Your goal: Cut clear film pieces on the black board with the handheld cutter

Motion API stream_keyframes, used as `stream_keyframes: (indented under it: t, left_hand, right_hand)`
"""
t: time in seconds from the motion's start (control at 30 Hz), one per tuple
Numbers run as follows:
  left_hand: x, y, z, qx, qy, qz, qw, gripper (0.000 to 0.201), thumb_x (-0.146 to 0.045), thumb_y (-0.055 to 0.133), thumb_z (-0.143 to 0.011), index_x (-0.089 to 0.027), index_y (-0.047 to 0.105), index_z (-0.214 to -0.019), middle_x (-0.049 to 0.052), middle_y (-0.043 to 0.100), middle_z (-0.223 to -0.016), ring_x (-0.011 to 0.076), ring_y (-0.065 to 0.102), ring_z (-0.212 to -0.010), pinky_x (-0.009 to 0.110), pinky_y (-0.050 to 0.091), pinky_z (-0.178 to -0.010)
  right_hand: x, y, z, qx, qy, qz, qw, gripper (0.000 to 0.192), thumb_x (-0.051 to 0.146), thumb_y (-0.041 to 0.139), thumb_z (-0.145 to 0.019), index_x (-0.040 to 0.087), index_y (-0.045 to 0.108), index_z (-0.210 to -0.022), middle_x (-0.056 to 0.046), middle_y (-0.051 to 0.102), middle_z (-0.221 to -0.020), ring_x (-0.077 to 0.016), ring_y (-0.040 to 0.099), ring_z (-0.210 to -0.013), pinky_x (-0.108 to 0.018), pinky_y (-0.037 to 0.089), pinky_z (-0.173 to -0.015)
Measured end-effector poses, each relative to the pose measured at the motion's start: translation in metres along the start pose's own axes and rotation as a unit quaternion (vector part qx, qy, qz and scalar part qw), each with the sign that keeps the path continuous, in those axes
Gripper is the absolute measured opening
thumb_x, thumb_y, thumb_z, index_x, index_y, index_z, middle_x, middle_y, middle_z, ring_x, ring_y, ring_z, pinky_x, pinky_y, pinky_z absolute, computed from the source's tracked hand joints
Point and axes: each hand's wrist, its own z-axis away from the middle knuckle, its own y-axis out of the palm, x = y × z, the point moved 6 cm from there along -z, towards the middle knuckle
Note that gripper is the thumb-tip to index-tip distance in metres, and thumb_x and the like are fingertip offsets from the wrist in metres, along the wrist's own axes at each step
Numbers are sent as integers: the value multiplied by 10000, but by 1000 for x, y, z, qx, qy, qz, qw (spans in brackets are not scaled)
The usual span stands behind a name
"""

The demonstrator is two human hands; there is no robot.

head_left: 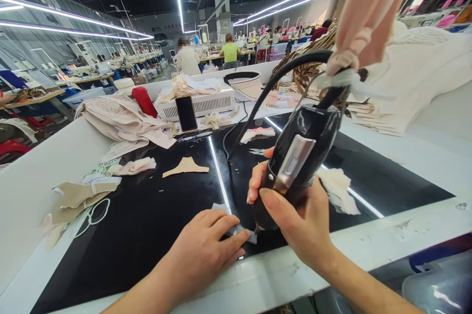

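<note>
At lower centre, a small grey fabric piece (239, 231) is pinned flat under the left hand (206, 245), while a black handheld tool (295, 161) is gripped tight by the right hand (298, 220).

The worktop (147, 225) is glossy black with a white border. The handheld tool (298, 161) is black with a silver panel and a black cord (265, 92). The fabric scrap (241, 230) under its tip is pale grey. A beige cut piece (186, 166) lies mid-worktop; a red object (144, 101) and a black phone (186, 113) stand near the far edge.
</note>
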Motion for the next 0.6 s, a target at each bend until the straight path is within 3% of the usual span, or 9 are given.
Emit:
stream_keyframes:
  t: [0.23, 0.47, 0.6]
  left_hand:
    - [-2, 1, 0, 10, 10, -10, 1000, 246, -350, 548, -1020, -256, 657, -1219, 66, 677, -1157, 240, 660, -997, 411, 601, -820]
    - [0, 0, 3, 9, 9, -5, 1000, 252, -355, 560, -1013, -255, 653, -1224, 60, 675, -1174, 253, 652, -999, 428, 611, -826]
    - [1, 1, 3, 21, 9, 3, 1000, 266, -343, 569, -1007, -242, 645, -1241, 71, 672, -1181, 266, 649, -1014, 448, 615, -836]
  right_hand:
    - [3, -1, -1, -29, 5, 27, 999, 216, 238, 711, -801, 250, 527, -913, 37, 629, -719, -126, 605, -538, -267, 530, -509]
    - [0, -3, 3, -23, 6, -18, 1000, 332, 383, 765, -807, 282, 563, -1050, 28, 659, -770, -145, 614, -573, -281, 546, -517]
    - [1, -2, 5, -17, -5, -10, 1000, 282, 375, 760, -810, 276, 565, -988, 25, 656, -765, -144, 617, -577, -281, 551, -523]
